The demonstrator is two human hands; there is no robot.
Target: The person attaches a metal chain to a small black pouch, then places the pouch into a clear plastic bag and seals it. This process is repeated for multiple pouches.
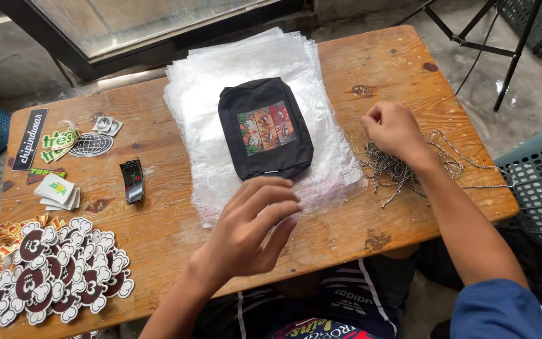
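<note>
My left hand [255, 226] hovers w/ fingers spread, holding nothing, just below the folded black fabric garment w/ colourful print [265, 129]; its long axis runs away from me on the clear plastic bag stack [321, 81]. Right hand [393, 129] pinched shut on tangled silver ball chains [403, 169], further off to the right.

One camera is riding on the person's head and is looking steeply down and forward over the wooden surface [158, 232]. It is sitting close, so the surface is filling most of the frame, with its near edge running just above the person's lap and its far edge meeting a window frame [158, 53] at the top. Both forearms are entering from below, reaching away from the lens. Bare floor is showing past the right side.
</note>
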